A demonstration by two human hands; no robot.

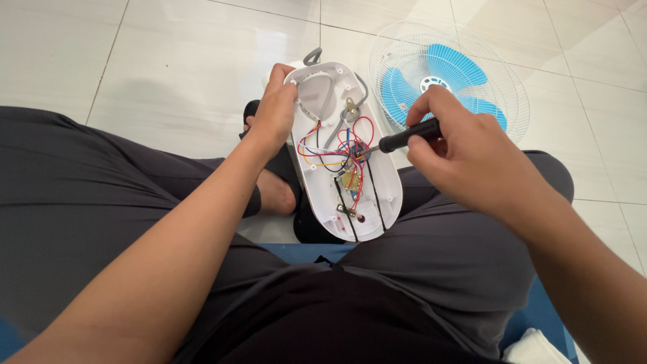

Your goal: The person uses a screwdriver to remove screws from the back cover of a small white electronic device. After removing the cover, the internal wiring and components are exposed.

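Observation:
A white oval fan base housing (381,195) lies open side up between my knees, with red, yellow, blue and black wires (337,149) and a small switch part inside. My left hand (274,114) grips the housing's upper left edge. My right hand (465,152) is shut on a black-handled screwdriver (408,136), whose tip reaches into the bundle of wires near the housing's middle. A grey cord leaves the housing at its far end.
A white wire fan guard with blue blades (448,77) lies on the pale tiled floor (168,61) at the upper right. My legs in dark trousers (81,182) flank the housing. A blue mat and a white cloth (536,347) show at the lower right.

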